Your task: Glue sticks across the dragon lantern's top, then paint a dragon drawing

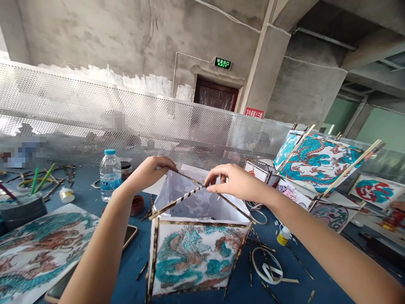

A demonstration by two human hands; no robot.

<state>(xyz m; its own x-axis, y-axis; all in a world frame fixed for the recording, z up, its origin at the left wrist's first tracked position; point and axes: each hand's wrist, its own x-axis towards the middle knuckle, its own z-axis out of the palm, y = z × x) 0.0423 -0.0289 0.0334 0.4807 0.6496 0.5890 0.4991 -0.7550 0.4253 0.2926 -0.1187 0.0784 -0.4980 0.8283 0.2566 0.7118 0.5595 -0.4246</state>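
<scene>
A box-shaped paper lantern (193, 257) with a teal and brown dragon painted on its front stands before me, framed by dark mottled sticks. Its top is uncovered, showing white paper walls. Over the top, a striped stick (182, 198) rises from the front left corner and meets other sticks near the middle. My left hand (155, 169) is closed at the far left of the lantern, its fingertips on a thin dark stick (190, 177). Where the sticks meet, my right hand (229, 180) pinches with thumb and fingers; the exact contact is partly hidden.
A water bottle (110, 175), a glue bottle (284, 235) and a tape roll (267, 265) stand or lie on the blue table. At left is a dragon painting (47, 249), partly over a phone (61, 285). Another painted lantern (316, 162) stands at right. Behind runs a perforated metal screen (152, 122).
</scene>
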